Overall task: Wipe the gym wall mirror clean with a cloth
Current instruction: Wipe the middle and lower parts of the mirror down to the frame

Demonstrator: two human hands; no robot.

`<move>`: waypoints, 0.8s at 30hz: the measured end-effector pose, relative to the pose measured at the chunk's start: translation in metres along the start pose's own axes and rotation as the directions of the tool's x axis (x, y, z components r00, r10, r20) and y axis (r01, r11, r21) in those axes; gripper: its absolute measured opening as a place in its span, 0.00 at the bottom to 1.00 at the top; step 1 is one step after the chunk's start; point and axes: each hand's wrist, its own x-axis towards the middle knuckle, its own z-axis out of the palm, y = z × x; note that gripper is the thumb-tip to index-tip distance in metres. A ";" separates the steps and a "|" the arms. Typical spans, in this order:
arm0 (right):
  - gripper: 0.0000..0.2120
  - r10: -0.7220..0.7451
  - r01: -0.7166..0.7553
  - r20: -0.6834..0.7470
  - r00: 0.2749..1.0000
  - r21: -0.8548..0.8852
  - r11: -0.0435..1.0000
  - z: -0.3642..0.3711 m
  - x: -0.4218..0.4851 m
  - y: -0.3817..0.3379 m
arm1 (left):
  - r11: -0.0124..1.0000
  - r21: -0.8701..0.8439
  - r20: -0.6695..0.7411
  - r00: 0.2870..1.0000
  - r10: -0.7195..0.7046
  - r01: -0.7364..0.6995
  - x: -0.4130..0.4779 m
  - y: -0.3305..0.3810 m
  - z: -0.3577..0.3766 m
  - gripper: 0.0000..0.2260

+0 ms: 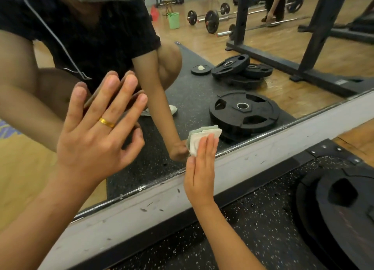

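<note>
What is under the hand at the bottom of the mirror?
A folded white cloth, pressed flat against the mirror by the straight fingers of the right hand. Its top and left edges stick out; the part beneath the fingers is covered.

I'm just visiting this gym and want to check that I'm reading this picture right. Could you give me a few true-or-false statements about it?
1. The right hand presses a folded cloth against the mirror with straight fingers. True.
2. The cloth is high up on the mirror. False: it sits low, just above the mirror's bottom edge.
3. The left hand is open, with its fingers spread, against the glass. True.
4. The left hand is bare of jewellery. False: one finger wears a gold ring.
5. A black weight plate lies on the floor to the right of the right hand. True.
</note>
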 end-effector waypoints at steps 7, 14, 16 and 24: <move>0.29 0.036 -0.015 -0.135 0.990 0.154 0.988 0.005 0.049 -0.064 | 1.000 0.007 0.009 1.000 0.003 -0.003 -0.002 0.001 -0.001 0.28; 0.27 -0.053 0.071 -0.199 0.979 0.086 0.994 0.001 0.072 -0.075 | 1.000 0.013 -0.025 1.000 -0.007 0.007 0.002 0.006 0.003 0.28; 0.27 -0.174 0.170 -0.173 0.969 -0.038 0.985 0.005 0.060 -0.054 | 1.000 -0.003 -0.015 1.000 -0.006 0.006 0.002 0.007 0.003 0.28; 0.27 -0.125 0.128 -0.152 0.980 0.007 0.992 0.020 0.030 -0.048 | 1.000 0.000 0.000 1.000 -0.019 0.019 0.001 0.002 0.000 0.28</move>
